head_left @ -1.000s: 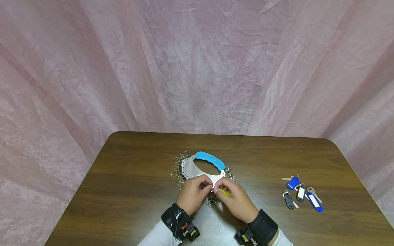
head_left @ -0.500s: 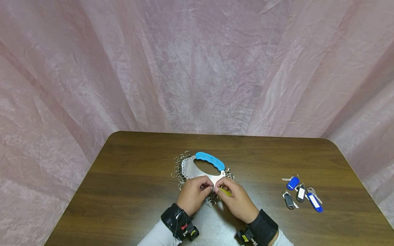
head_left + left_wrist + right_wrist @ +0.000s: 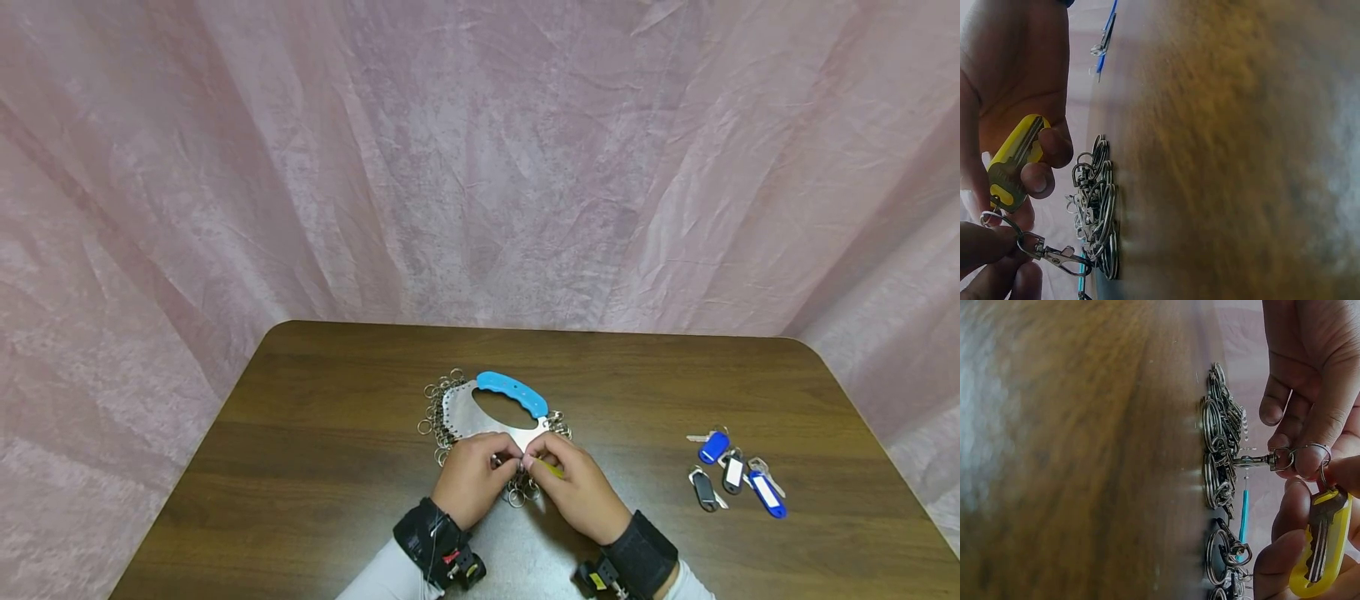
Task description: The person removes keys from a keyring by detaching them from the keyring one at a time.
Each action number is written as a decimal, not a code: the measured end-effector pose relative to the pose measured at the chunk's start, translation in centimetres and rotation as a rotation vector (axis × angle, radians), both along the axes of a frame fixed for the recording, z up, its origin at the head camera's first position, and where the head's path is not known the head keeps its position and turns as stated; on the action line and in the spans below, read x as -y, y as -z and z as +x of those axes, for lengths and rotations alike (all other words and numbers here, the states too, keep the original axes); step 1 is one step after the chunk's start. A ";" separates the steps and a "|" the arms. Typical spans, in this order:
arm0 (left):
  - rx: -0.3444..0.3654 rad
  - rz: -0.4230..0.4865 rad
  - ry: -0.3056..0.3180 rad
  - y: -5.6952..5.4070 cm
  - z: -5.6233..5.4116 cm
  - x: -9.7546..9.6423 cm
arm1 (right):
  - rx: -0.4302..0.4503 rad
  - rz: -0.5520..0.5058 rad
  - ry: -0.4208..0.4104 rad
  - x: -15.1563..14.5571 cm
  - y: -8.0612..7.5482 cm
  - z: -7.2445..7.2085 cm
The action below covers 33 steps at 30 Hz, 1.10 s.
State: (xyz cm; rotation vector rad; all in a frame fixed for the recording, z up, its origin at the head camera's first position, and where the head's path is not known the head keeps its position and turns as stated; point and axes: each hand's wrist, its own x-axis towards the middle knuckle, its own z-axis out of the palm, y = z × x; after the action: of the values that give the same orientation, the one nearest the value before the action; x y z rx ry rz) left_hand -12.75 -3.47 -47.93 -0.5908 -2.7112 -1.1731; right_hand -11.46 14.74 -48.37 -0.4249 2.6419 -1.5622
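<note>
In the head view a crescent metal key-holder plate (image 3: 461, 408) with a blue handle (image 3: 512, 390) lies on the table, its edge hung with small snap hooks and split rings. My left hand (image 3: 474, 477) bends over its near edge. In the right wrist view its thumb and finger pinch a split ring (image 3: 1314, 445) joined to a snap hook (image 3: 1257, 461). My right hand (image 3: 576, 487), fingertips close to the left's, grips a yellow key tag (image 3: 1340, 547). A key (image 3: 1321, 540) lies along the tag, and the tag's small ring sits right at the pinched split ring.
To the right on the wooden table (image 3: 300, 500) lie several tagged keys: a blue tag (image 3: 713, 447), another blue tag (image 3: 766, 493), a black tag (image 3: 704, 490) and a dark tag with a white label (image 3: 733, 472). A pink curtain (image 3: 480, 167) hangs behind.
My left hand has shifted slightly right and toward me, its fingertips closer to the right hand's. My right hand stays almost in place with the yellow key tag.
</note>
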 end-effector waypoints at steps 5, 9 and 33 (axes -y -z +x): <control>0.000 0.006 -0.007 -0.1 0.0 -0.1 | 0.023 -0.007 0.011 0.0 -0.1 0.0; 0.028 0.030 -0.015 0.1 -0.1 -0.1 | 0.020 -0.013 0.012 0.1 -0.1 0.1; 0.163 0.090 -0.017 -0.1 -0.3 0.2 | -0.059 0.033 -0.023 0.2 0.0 0.3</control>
State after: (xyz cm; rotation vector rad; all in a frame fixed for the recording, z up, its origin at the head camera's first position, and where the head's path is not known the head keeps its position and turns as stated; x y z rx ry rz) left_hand -13.02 -3.65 -47.86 -0.4791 -2.7698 -1.3878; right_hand -11.16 14.51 -48.41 -0.5059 2.6920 -1.5210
